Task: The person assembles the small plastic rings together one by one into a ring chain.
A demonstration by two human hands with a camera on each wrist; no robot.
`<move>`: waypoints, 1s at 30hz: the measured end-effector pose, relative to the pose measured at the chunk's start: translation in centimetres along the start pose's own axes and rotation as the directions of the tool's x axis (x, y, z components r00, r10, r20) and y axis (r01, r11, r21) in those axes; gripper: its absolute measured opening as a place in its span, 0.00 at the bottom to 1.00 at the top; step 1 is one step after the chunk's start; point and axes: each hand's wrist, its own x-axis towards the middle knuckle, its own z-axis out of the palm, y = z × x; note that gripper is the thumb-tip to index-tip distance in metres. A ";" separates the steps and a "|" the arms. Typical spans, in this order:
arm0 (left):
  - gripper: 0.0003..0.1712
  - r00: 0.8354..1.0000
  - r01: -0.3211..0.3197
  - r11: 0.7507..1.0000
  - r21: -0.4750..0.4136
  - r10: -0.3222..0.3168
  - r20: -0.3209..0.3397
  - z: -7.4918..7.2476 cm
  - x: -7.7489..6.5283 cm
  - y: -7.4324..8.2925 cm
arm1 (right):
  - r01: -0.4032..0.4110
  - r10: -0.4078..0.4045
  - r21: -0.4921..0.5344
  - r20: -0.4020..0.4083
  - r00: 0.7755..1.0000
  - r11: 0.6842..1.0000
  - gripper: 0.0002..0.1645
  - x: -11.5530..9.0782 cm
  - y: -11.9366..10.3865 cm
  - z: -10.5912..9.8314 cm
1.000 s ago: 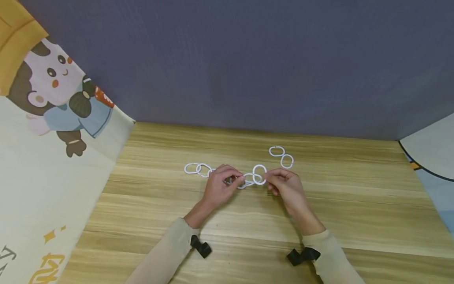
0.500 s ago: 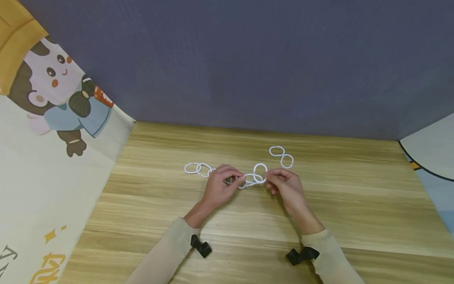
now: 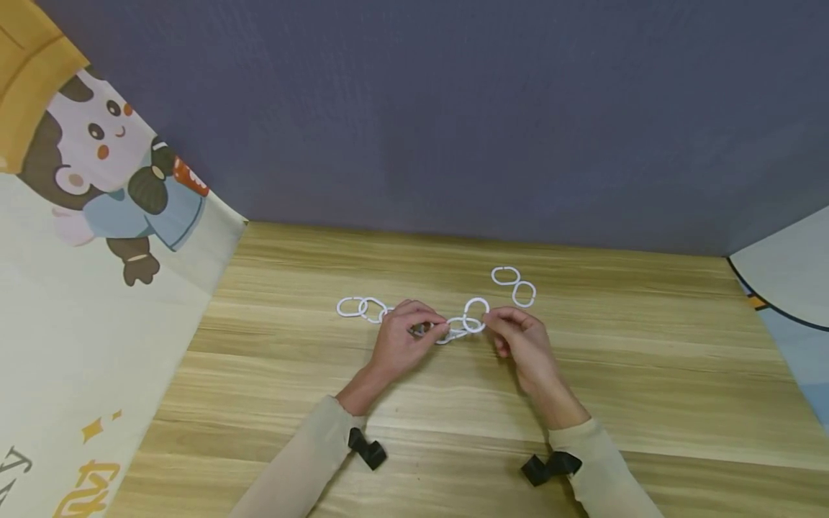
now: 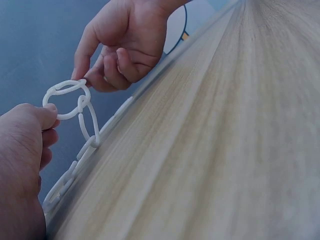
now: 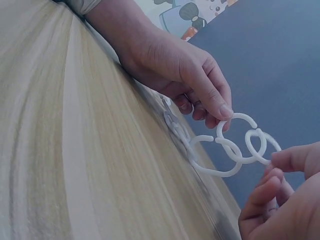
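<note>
My left hand [image 3: 398, 345] pinches a white plastic chain link [image 5: 239, 115] between thumb and forefinger. A small gap shows in that link's rim. Another white link [image 3: 477, 299] is pinched by my right hand [image 3: 529, 345], standing tilted and looped through the left-held one. From the left-held link hangs a further link [image 5: 220, 174], seen in the right wrist view. The rest of the white chain [image 3: 350, 298] runs out to the left along the table, partly hidden behind my left hand.
Two loose white links, an oval one [image 3: 501, 284] and a rounder-looking one [image 3: 535, 293], lie behind my right hand on the wooden table [image 3: 622, 374]. A dark blue panel [image 3: 453, 129] rises at the table's back edge. A cartoon-printed wall [image 3: 58, 302] stands at left.
The link in my right hand has risen slightly and shifted a little to the right, still overlapping the left-held link. My left hand has hardly moved.
</note>
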 end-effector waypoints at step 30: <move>0.06 0.998 0.014 0.998 0.062 -0.018 0.064 0.3 -0.1 -0.4 | 0.021 -0.020 0.195 -0.006 1.000 0.981 0.15 0.0 1.7 1.0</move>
